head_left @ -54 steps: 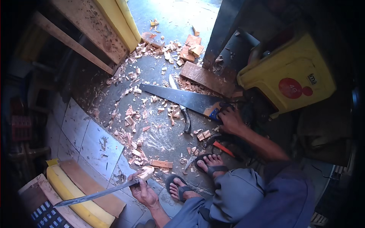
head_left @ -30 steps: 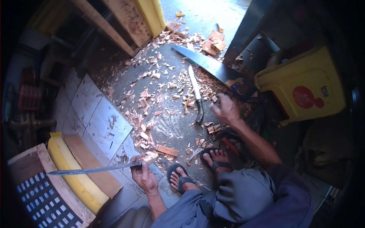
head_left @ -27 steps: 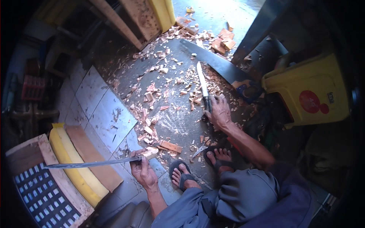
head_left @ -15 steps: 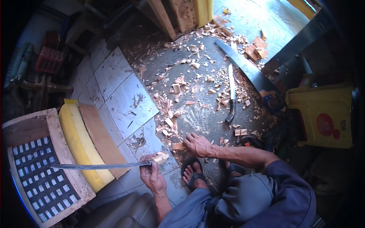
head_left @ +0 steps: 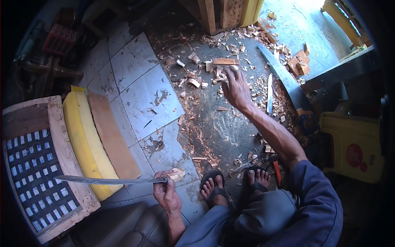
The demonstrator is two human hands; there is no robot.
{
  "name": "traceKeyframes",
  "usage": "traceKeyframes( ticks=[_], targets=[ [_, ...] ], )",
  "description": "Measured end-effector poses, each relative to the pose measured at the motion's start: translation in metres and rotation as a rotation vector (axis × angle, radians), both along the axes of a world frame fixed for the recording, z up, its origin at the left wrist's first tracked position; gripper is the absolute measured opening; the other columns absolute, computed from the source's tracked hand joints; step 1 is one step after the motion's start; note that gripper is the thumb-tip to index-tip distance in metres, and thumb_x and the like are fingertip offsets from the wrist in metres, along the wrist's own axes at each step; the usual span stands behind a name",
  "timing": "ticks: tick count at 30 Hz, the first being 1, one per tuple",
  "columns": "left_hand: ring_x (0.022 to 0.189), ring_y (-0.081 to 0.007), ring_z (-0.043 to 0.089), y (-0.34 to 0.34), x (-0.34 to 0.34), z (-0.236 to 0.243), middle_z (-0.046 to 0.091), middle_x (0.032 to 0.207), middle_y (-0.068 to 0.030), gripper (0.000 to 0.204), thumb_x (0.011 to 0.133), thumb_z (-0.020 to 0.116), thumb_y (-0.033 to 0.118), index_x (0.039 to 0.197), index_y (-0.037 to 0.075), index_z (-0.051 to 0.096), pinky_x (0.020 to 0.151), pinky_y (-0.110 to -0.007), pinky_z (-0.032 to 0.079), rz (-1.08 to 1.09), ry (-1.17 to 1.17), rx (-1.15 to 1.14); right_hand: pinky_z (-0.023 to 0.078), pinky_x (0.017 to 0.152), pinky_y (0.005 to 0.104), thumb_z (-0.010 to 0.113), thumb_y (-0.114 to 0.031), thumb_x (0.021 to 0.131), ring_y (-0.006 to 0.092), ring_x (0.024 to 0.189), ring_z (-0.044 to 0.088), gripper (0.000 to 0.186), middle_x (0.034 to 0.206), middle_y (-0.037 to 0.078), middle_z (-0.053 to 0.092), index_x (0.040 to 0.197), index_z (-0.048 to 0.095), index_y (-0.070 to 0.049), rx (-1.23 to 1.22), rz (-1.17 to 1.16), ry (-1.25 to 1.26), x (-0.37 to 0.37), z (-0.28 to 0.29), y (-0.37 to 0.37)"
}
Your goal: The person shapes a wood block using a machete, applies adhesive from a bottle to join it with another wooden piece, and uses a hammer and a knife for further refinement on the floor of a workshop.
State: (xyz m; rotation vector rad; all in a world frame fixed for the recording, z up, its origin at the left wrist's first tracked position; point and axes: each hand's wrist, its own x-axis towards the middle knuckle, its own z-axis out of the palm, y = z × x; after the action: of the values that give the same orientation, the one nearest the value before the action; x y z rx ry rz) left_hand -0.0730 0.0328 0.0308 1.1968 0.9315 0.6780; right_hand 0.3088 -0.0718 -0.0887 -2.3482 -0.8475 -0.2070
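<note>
My left hand [head_left: 168, 195] is closed around the base of a long, slightly curved blade [head_left: 111, 180], which points left over the crate. At the blade's right end is a pale, rough wooden handle [head_left: 176, 175], just past my fingers. Far forward over the dark floor reaches my right hand [head_left: 237, 90], its fingers bent at the near edge of a flat reddish piece of wood [head_left: 226, 61]. Wood chips [head_left: 194, 82] lie around that piece. My fingertips are partly hidden there.
A knife [head_left: 269, 94] and a handsaw [head_left: 279, 76] lie on the floor to the right. A yellow container [head_left: 352, 144] stands beyond my right arm. On the left are a wooden frame with woven strips [head_left: 55, 123] and a yellow cushion [head_left: 88, 144]. Pliers [head_left: 247, 164] lie by my feet.
My right hand has moved from beside my feet to far forward, with the piece of wood at its fingers. Chips near the tile edge have shifted away. My left hand holds the blade nearly still.
</note>
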Motion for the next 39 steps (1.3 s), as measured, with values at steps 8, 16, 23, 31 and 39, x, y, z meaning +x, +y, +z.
traceKeyframes(
  ticks=[8,16,23,31,39],
  targets=[
    [0.111,-0.0229,0.062,0.000,0.010,-0.003,0.064,0.118,-0.0157,0.042,0.093,0.067,0.004,0.131,-0.007,0.053,0.101,-0.037,0.049,-0.065,0.039,-0.036,0.018,0.126,0.0523,0.037,-0.041,0.107,0.0345,0.151,0.030,0.060,0.159,0.021,0.037,0.154,0.036,-0.003,-0.336,0.475,0.120,-0.063,-0.053,-0.042],
    [0.114,-0.0260,0.060,-0.002,0.018,-0.008,0.061,0.118,-0.0148,0.048,0.093,0.067,0.004,0.135,-0.006,0.048,0.107,-0.044,0.046,-0.131,0.046,-0.070,0.035,0.119,0.0511,0.052,-0.025,0.101,0.0360,0.133,0.051,0.048,0.141,0.026,0.054,0.140,0.048,0.003,-0.034,0.880,-0.025,-0.032,-0.040,0.018],
    [0.113,-0.0266,0.060,-0.005,0.022,-0.006,0.062,0.117,-0.0150,0.048,0.093,0.068,0.004,0.136,-0.006,0.048,0.106,-0.044,0.046,-0.116,0.054,-0.065,0.014,0.126,0.0551,0.038,-0.040,0.108,0.0343,0.153,0.026,0.063,0.163,0.022,0.028,0.157,0.026,-0.002,-0.054,0.281,0.146,-0.067,-0.054,0.003],
    [0.112,-0.0261,0.060,-0.006,0.026,-0.006,0.061,0.117,-0.0150,0.046,0.093,0.066,0.004,0.134,-0.005,0.048,0.106,-0.044,0.046,-0.169,0.065,-0.085,0.005,0.128,0.0468,0.023,-0.046,0.110,0.0328,0.156,0.014,0.066,0.166,0.022,0.021,0.159,0.023,-0.002,-0.208,-0.193,0.170,-0.052,-0.087,-0.126],
    [0.113,-0.0283,0.061,-0.011,0.029,-0.005,0.061,0.118,-0.0165,0.044,0.094,0.065,0.001,0.134,-0.005,0.048,0.106,-0.045,0.047,-0.164,0.046,-0.077,0.026,0.124,0.0487,0.040,-0.037,0.106,0.0361,0.147,0.037,0.057,0.155,0.023,0.042,0.147,0.042,0.003,-0.319,0.545,0.205,-0.030,-0.041,-0.078]
  ],
)
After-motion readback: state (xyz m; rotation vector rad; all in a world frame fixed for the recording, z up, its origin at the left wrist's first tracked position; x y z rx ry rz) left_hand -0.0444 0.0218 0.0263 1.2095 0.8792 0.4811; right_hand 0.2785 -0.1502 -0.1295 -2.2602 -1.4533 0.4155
